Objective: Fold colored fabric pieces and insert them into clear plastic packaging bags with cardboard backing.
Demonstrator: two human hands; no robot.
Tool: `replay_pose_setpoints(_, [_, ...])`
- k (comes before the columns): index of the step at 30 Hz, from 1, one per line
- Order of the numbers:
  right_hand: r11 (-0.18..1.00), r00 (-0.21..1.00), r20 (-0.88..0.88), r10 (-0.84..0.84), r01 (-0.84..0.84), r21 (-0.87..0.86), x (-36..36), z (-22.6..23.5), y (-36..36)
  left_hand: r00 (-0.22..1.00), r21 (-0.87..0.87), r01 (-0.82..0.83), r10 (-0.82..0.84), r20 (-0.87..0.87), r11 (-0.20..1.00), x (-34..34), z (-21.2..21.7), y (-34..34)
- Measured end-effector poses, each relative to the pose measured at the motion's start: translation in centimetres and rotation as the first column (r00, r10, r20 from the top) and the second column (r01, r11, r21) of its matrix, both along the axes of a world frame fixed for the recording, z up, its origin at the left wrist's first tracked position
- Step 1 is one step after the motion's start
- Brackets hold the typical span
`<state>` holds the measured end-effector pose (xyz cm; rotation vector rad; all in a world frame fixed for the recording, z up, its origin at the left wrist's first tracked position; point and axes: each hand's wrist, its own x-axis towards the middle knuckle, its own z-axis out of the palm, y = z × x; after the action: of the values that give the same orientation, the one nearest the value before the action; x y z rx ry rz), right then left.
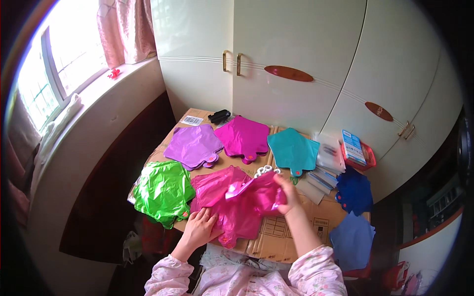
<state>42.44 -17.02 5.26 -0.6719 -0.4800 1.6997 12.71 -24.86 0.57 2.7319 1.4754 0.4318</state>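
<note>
A pile of pink foil star balloons [234, 222], flat and uninflated, lies on cardboard in front of me. My right hand [289, 192] grips the edge of a folded, shiny pink foil balloon [256, 195] between thumb and fingers. That balloon is raised and bent over the pile. On the pile's left side, my left hand [200, 227] rests with its fingers laid on the foil. Left of it sits a stack of green foil balloons [164, 190]. Behind the pink pile are white rings [266, 170], partly hidden by the raised foil.
Lilac [193, 144], magenta [243, 137] and teal foil stacks [293, 149] line the far side of the cardboard [281, 239]. At right are paper strips [316, 183], dark blue [354, 190] and pale blue foil stacks [352, 240], and a red basket [368, 155]. Cabinet doors [291, 39] stand behind.
</note>
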Motion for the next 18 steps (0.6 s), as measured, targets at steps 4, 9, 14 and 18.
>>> replay_pose_setpoints(4, [0.981, 0.981, 0.028, -0.19, 0.188, 0.052, 6.5, 3.7, 1.5, 1.0, -0.006, -0.007, 0.007, -0.012, 1.0, 0.4, 0.3, 0.0])
replay_pose_setpoints(9, [0.828, 0.844, 0.07, -0.532, 0.501, 0.252, 13.4, 7.6, 1.2, 1.0, -0.024, -0.004, 0.004, -0.025, 1.0, 0.6, 0.3, 0.2])
replay_pose_setpoints(14, [0.762, 0.737, 0.353, -0.577, 0.329, 0.558, 13.5, 11.3, -4.5, 1.0, -0.034, -0.002, 0.002, -0.007, 0.999, 0.3, 0.4, 0.2])
replay_pose_setpoints(18, [0.73, 0.159, 0.807, -0.569, -0.355, 0.584, 9.3, 10.4, -10.4, 1.0, -0.09, -0.015, 0.014, -0.018, 0.996, 0.5, 0.6, 0.7])
